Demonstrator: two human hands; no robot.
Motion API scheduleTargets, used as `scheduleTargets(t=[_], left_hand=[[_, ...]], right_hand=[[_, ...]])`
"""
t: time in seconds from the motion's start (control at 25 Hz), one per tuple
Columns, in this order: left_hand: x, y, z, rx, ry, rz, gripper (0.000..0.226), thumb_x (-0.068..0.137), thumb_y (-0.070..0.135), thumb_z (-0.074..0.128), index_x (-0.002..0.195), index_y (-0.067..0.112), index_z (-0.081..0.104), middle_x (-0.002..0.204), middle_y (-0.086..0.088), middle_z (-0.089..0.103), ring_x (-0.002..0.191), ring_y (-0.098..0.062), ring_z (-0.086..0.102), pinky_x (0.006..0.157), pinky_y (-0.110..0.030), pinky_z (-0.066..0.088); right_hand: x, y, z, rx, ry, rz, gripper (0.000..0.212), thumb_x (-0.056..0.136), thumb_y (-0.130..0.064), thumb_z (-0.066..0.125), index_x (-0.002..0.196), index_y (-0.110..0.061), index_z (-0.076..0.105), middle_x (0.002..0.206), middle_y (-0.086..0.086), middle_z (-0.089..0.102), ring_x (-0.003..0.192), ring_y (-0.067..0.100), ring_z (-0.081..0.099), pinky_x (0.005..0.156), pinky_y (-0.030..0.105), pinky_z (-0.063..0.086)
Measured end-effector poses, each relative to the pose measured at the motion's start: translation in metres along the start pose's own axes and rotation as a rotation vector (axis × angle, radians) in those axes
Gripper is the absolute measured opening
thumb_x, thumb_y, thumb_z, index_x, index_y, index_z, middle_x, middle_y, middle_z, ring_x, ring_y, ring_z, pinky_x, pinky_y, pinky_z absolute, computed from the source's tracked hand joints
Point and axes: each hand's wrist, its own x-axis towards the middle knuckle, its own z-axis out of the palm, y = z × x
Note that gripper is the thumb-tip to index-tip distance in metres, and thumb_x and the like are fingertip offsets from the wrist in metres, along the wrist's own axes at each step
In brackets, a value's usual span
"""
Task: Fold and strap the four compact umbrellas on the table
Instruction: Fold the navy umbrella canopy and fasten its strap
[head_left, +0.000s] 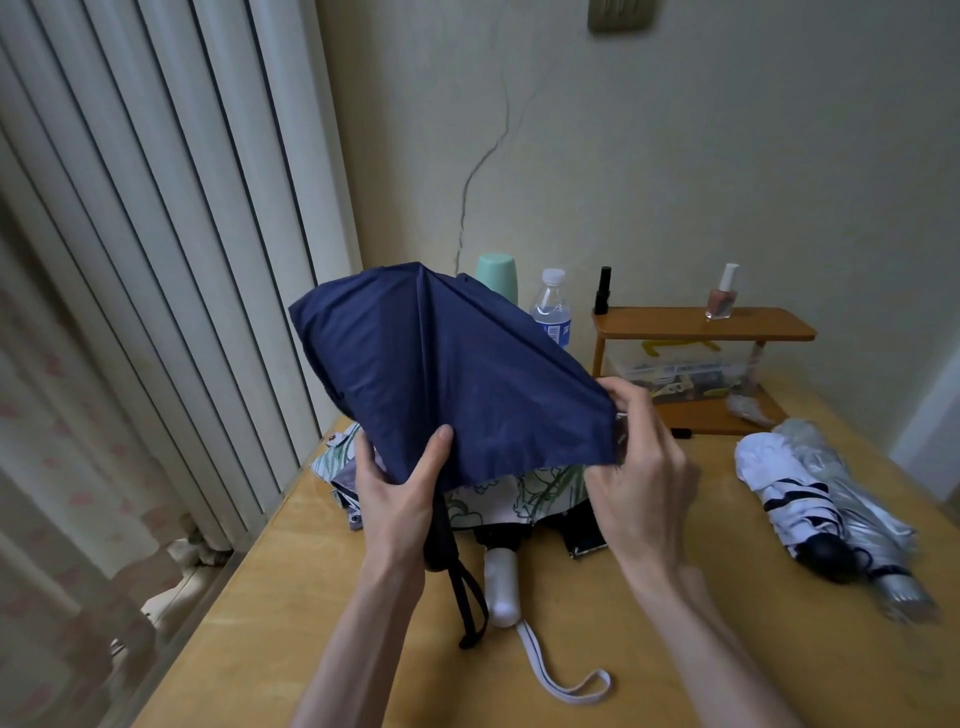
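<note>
I hold a navy blue umbrella (441, 369) up over the table (260, 623), its canopy loose and spread, its black handle and wrist loop hanging below. My left hand (402, 493) grips the canopy's lower edge, thumb on the cloth. My right hand (641, 457) pinches the canopy's right corner. Under it lies a floral green-and-white umbrella (524, 496) with a white handle and white strap. A dark umbrella (584, 535) peeks out beside it. At the right lie a white-and-black umbrella (789, 493) and a silver one (862, 499), rolled side by side.
A small wooden shelf (701, 325) stands at the back with a nail polish bottle (722, 293), a black tube (602, 291) and a clear box underneath. A water bottle (551, 306) and a mint cup (497, 275) stand behind the umbrella. Curtains hang at the left.
</note>
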Motion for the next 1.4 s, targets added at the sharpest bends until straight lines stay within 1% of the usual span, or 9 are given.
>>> scheduleTargets(t=[0.16,0.28,0.4,0.48,0.6,0.76,1.04,1.2,1.4], left_hand=[[-0.001,0.001,-0.001,0.049,-0.027,0.011,0.069,0.083,0.033,0.088,0.142,0.038,0.054,0.13,0.016,0.07,0.117,-0.01,0.071,0.102,-0.047,0.059],[0.003,0.004,-0.008,0.098,-0.063,0.011,0.074,0.078,0.044,0.088,0.142,0.04,0.051,0.134,0.012,0.066,0.113,-0.013,0.072,0.087,-0.045,0.065],[0.009,0.007,-0.025,0.212,-0.158,-0.011,0.082,0.076,0.058,0.089,0.147,0.041,0.05,0.137,0.012,0.065,0.119,-0.017,0.07,0.093,-0.046,0.063],[0.01,0.012,-0.029,0.267,-0.241,0.002,0.075,0.078,0.05,0.085,0.144,0.042,0.05,0.132,0.019,0.065,0.116,-0.003,0.069,0.089,-0.027,0.061],[0.005,0.017,-0.024,0.307,-0.333,0.005,0.067,0.077,0.038,0.08,0.137,0.044,0.051,0.121,0.031,0.068,0.108,0.01,0.067,0.082,-0.013,0.056],[0.004,0.013,-0.026,0.36,-0.418,-0.037,0.072,0.077,0.044,0.091,0.134,0.055,0.049,0.128,0.032,0.066,0.116,0.005,0.067,0.087,-0.017,0.058],[-0.001,0.019,-0.021,0.38,-0.434,-0.021,0.07,0.074,0.034,0.083,0.133,0.048,0.049,0.131,0.023,0.062,0.108,0.01,0.068,0.081,-0.014,0.057],[-0.002,0.02,-0.021,0.39,-0.421,-0.02,0.066,0.074,0.034,0.083,0.125,0.055,0.047,0.123,0.033,0.064,0.106,0.012,0.067,0.081,-0.016,0.059],[0.001,0.013,-0.02,0.364,-0.368,-0.006,0.073,0.073,0.036,0.088,0.133,0.05,0.048,0.113,0.04,0.066,0.103,0.016,0.066,0.08,-0.012,0.056]], right_hand=[[-0.001,-0.004,0.005,0.066,-0.215,0.106,0.054,0.089,0.003,0.068,0.14,-0.012,0.059,0.112,-0.002,0.075,0.092,0.018,0.072,0.072,0.008,0.044],[0.022,0.004,-0.01,0.459,-0.721,0.29,0.085,0.088,0.004,0.075,0.153,-0.039,0.04,0.136,-0.031,0.057,0.127,0.002,0.06,0.092,0.013,0.053],[0.039,0.019,-0.027,0.67,-1.085,0.24,0.109,0.083,-0.012,0.085,0.163,-0.047,0.02,0.164,-0.028,0.03,0.15,-0.003,0.034,0.117,0.026,0.041],[0.046,0.019,-0.032,0.81,-1.086,0.284,0.104,0.084,-0.021,0.083,0.164,-0.046,0.021,0.168,-0.021,0.029,0.153,0.003,0.034,0.12,0.035,0.041],[0.047,0.012,-0.03,0.838,-0.924,0.383,0.074,0.09,-0.038,0.078,0.155,-0.045,0.043,0.158,-0.022,0.045,0.145,0.004,0.046,0.114,0.03,0.047],[0.042,0.021,-0.024,0.76,-0.786,0.413,0.06,0.086,-0.041,0.081,0.141,-0.044,0.057,0.137,-0.024,0.06,0.133,0.009,0.058,0.103,0.031,0.054],[0.042,0.034,-0.023,0.574,-0.847,0.452,0.06,0.073,-0.066,0.085,0.126,-0.042,0.068,0.13,-0.016,0.068,0.125,0.01,0.063,0.107,0.055,0.052],[0.041,0.026,-0.023,0.673,-0.909,0.48,0.066,0.083,-0.048,0.086,0.143,-0.035,0.06,0.14,-0.017,0.065,0.131,0.007,0.06,0.11,0.042,0.051],[0.043,0.027,-0.024,0.657,-0.761,0.486,0.031,0.082,-0.046,0.085,0.098,-0.019,0.081,0.103,-0.001,0.078,0.101,0.018,0.074,0.086,0.038,0.057]])
